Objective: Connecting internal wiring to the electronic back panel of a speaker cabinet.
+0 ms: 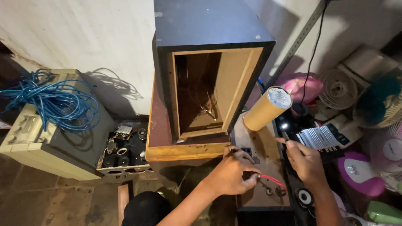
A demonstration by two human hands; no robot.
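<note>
My left hand [232, 172] pinches the end of a red wire [273, 180] over a flat brown panel [261, 155] that lies in front of me. My right hand [305, 161] hovers at the panel's right edge, gripping a thin dark tool [285, 134] between thumb and fingers. A tan cardboard tube with a white mesh cap [266, 109] stands tilted on the far part of the panel. Behind it an open, hollow black speaker cabinet [209, 79] shows loose wires inside.
The cabinet rests on a reddish-brown wooden stand [159, 138]. At left a beige machine [46, 138] carries a coil of blue cable [54, 100], beside a tray of small electronic parts [123, 152]. Fans and pink and white appliances [360, 125] crowd the right side.
</note>
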